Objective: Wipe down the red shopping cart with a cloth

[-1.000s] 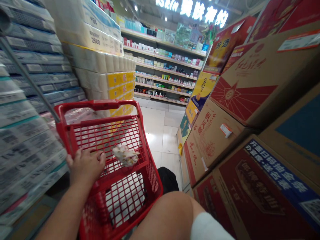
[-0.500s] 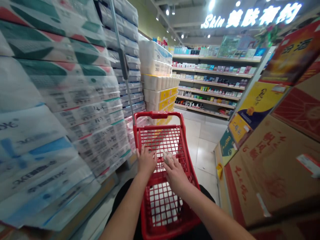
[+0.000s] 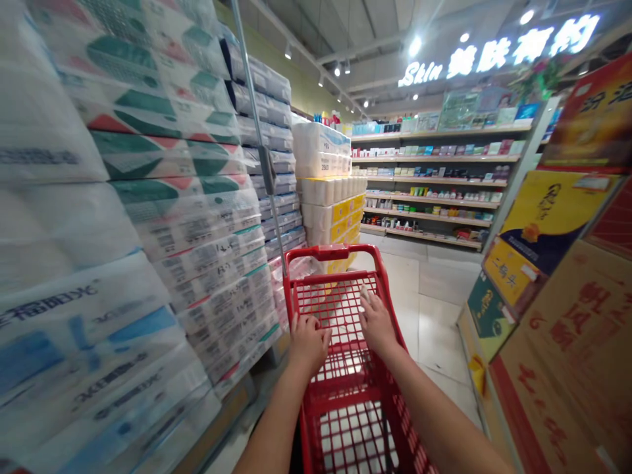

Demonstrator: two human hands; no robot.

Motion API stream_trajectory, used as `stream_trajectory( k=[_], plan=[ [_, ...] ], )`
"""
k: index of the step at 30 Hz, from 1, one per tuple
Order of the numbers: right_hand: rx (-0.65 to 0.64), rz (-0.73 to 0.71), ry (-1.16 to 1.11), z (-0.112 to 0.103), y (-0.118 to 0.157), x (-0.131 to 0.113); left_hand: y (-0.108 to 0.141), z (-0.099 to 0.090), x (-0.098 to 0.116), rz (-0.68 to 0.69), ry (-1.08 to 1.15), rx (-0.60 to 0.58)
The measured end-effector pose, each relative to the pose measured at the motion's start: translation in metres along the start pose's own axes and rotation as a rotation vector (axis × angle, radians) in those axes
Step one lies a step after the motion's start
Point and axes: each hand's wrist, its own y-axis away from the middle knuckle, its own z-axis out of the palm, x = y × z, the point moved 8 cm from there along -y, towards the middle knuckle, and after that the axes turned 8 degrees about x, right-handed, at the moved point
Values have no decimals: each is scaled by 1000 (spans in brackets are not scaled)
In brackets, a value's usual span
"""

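A red plastic shopping basket cart (image 3: pixel 340 388) with a grid-like body stands right in front of me, its raised handle at the far end. Over the left part of the basket is my left hand (image 3: pixel 310 342), fingers loosely bent and apart, with nothing visible in it. My right hand (image 3: pixel 378 322) is over the right side of the grid, its fingers pointing forward; a small whitish item (image 3: pixel 365 294) shows at the fingertips, too small to make out. A thin metal pole (image 3: pixel 257 112) rises from the cart's left side.
Stacks of wrapped tissue packs (image 3: pixel 207 217) line the left side on pallets. Cardboard boxes (image 3: pixel 557 355) and yellow boxes (image 3: pixel 538 210) are piled on the right. Cosmetics shelves (image 3: pixel 434 158) stand ahead beyond a tiled floor (image 3: pixel 439 329), under a lit sign (image 3: pixel 498 52).
The view has shifted, so the cart and both hands appear farther right and lower. My hands are farther apart, the right one nearer the basket's right side.
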Motion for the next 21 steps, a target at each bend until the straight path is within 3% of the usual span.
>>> stream_trajectory(
  k=[2,4,8,9,13,15,18,19,21],
  plan=[
    [60,3,-30,1,2,-1,1,1,1,-9,-2,-4],
    [42,-54,-75,9,1,-13,0,1,2,-9,-2,-4],
    [-207,-341,-208,30,-7,-51,-3,1,4,-4,8,0],
    [-201,-311,-190,28,-15,-49,-4,1,4,-5,13,1],
    [1,76,40,13,-46,-23,-5,-1,5,-14,20,7],
    [-75,34,21,26,-52,-37,-5,-2,6,-18,12,10],
    [-258,-195,-112,52,-54,-76,-5,-1,6,-22,-8,5],
    [-253,-185,-110,56,-59,-80,-4,0,6,-22,-14,-1],
    [-178,-21,-34,60,-70,-75,-4,1,6,-21,-24,-14]
  ],
)
